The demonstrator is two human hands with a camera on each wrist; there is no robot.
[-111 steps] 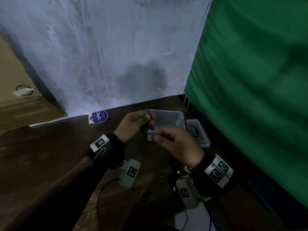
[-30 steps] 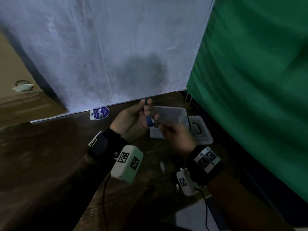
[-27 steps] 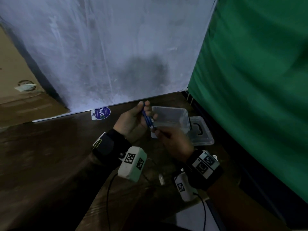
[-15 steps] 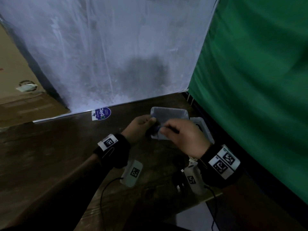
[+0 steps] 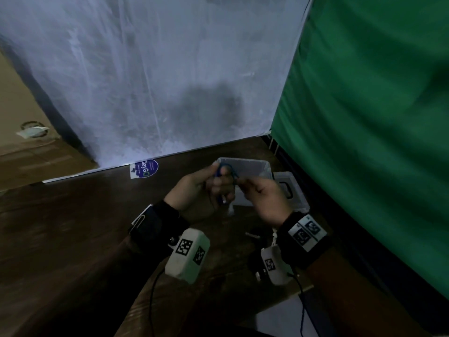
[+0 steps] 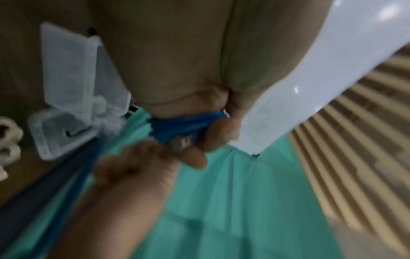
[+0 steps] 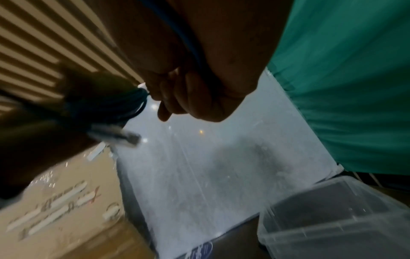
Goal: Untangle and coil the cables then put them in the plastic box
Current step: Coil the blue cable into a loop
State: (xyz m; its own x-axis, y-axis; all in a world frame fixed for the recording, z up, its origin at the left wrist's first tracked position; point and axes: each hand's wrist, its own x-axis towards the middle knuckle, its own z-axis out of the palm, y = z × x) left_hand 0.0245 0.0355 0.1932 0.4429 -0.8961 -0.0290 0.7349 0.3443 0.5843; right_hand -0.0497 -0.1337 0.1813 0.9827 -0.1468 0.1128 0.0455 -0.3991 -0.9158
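A blue cable (image 5: 220, 171) is bunched in several loops in my left hand (image 5: 218, 178), which grips it just in front of the clear plastic box (image 5: 252, 166). One silver plug (image 5: 230, 210) dangles below the fingers. My right hand (image 5: 243, 184) pinches a strand of the same cable right beside the loops. In the left wrist view the loops (image 6: 184, 126) and a metal plug (image 6: 182, 143) sit under the curled fingers. In the right wrist view the strand (image 7: 188, 43) runs through the palm to the coil (image 7: 124, 103). The box (image 7: 332, 219) stands open.
The box lid (image 5: 289, 188) lies right of the box, against a green cloth (image 5: 364, 142). A white sheet (image 5: 170, 81) closes the back of the wooden table (image 5: 73, 227). More cable ends (image 5: 255, 235) lie near my right wrist. A blue sticker (image 5: 145, 167) sits at the back edge.
Both hands keep hold of the blue cable. My left wrist has rolled and brought the loops up in front of the box. The right hand has drawn back slightly from over the box.
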